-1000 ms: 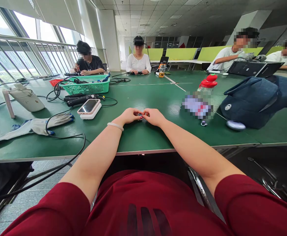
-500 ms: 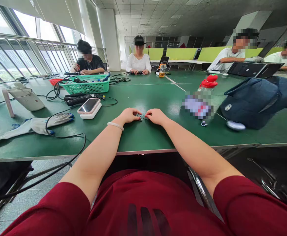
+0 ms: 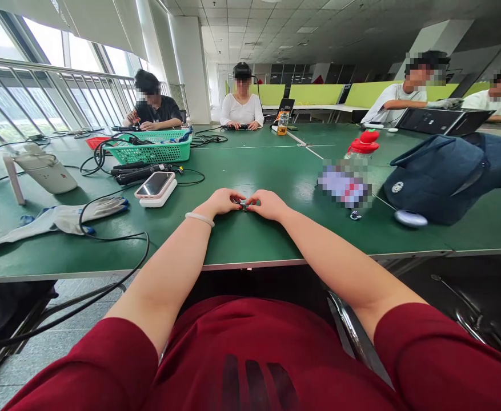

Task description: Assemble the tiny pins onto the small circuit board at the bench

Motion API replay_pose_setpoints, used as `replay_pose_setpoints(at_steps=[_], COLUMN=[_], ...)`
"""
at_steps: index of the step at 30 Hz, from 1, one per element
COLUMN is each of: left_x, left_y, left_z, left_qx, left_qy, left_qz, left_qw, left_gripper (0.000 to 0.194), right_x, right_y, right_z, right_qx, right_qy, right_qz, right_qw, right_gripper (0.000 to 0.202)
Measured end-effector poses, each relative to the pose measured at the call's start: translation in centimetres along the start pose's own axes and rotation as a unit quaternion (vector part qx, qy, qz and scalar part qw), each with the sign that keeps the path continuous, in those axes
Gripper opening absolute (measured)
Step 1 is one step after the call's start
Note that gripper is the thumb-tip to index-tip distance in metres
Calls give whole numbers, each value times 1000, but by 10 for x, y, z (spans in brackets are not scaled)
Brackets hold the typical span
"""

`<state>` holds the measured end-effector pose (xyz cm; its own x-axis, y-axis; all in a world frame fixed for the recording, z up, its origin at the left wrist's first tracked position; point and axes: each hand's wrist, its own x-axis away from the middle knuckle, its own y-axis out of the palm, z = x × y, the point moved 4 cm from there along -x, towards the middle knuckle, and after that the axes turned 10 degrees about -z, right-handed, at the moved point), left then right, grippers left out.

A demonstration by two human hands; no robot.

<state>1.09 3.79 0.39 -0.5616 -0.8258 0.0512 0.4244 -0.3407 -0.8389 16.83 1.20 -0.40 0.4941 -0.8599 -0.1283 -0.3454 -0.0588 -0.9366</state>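
Small shiny metal pieces (image 3: 243,206) lie between my fingertips just above the green table (image 3: 259,245); they are too small to name. From the left, my left hand (image 3: 225,201) pinches at them with thumb and fingers closed together. Facing it, my right hand (image 3: 267,204) has its fingertips closed on the same small pieces. The two hands nearly touch at the fingertips. How far the pieces rest on the table or are held up, I cannot tell.
To the left are a phone (image 3: 155,185) on a white box, work gloves (image 3: 70,217), a black cable (image 3: 147,242), a white mug (image 3: 47,171) and a green basket (image 3: 160,152). A red-capped bottle (image 3: 364,144) and a dark blue bag (image 3: 436,177) stand right. Several people sit around the table.
My right hand has moved left, closing the small gap, so its fingertips now meet the metal pieces by my left hand. The left hand has barely shifted.
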Motion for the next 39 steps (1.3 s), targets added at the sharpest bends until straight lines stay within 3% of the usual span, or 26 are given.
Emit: replay_pose_setpoints(at_steps=[13,25,30,39], left_x=[6,3,3,4], left_y=[-3,-10,-10,-6], left_z=[8,-10,-11,-7], left_qx=[-16,2,10,64], left_qy=[-28,-69,-81,-61], left_qz=[30,107,111,92], left_qw=[999,992,990,992], left_gripper=[30,27,25,25], right_x=[1,6,5,-1], right_y=[2,4,8,9], right_z=[-6,-22,-31,-28], right_qx=[6,62,103,73], right_qy=[-25,-49,-66,-48], right_qz=[4,12,-1,17], right_qw=[1000,997,993,996], right_gripper=[13,28,27,18])
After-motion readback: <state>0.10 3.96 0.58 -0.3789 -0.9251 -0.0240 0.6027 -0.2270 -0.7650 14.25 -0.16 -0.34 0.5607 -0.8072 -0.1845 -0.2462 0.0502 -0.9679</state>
